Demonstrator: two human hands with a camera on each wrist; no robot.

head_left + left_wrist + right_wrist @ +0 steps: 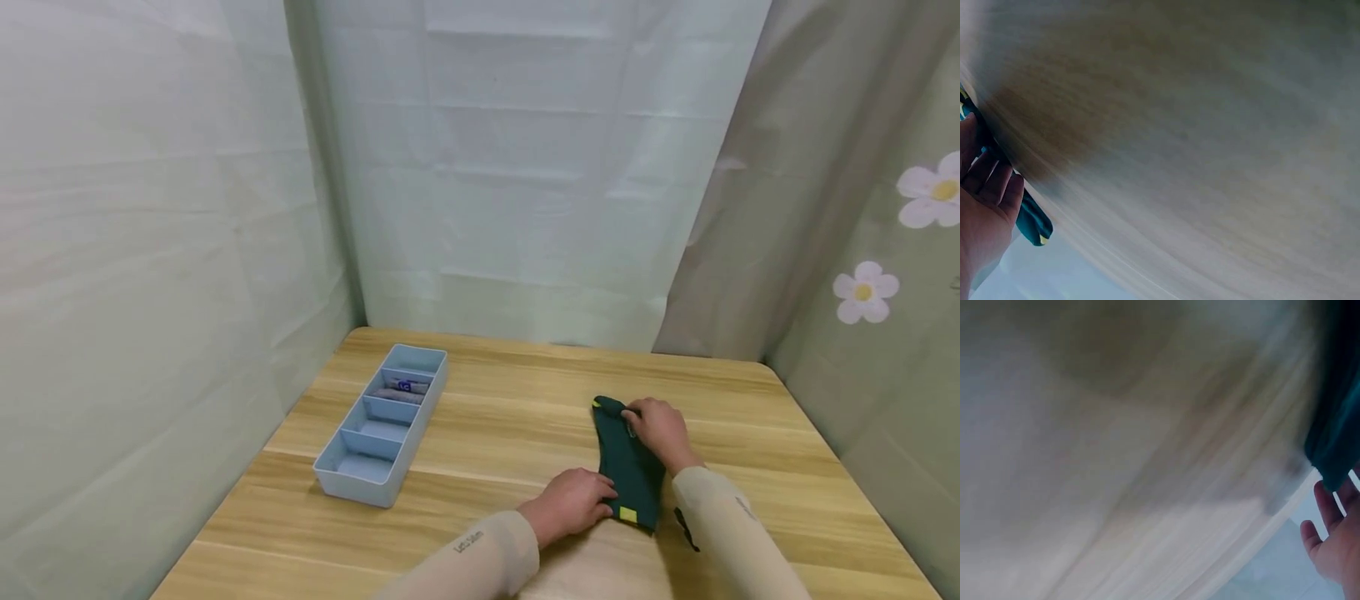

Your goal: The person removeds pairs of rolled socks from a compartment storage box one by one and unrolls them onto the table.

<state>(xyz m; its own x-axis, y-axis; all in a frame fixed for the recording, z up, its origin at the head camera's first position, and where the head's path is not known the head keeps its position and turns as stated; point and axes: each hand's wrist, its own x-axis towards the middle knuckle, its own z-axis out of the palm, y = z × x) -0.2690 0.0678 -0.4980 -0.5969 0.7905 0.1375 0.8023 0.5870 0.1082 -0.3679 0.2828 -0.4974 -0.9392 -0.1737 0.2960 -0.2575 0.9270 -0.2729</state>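
Dark green cloth [632, 471] lies on the bench [510, 400], long axis running near to far, left hand [573, 502] touching its near left edge, fingers loosely straight, right hand [660, 429] at its far end, can't tell if pinching

Both forearms in from the bottom of the head view, pale sleeves, lettering on each cuff. Left sleeve [472, 562] slants up and to the right, right sleeve [735, 525] up and to the left, so the arms angle inward. Left hand [572, 502] low and nearer the body, back up, pointing right; wrist bare past the cuff. Left fingers [997, 184] extended, slightly bent. Right hand [660, 429] reaches farther forward, back up, pointing left. Right fingers [1329, 509] partly cut off in the right wrist view, grip unclear. Hands apart, right one farther out, no crossing of arms
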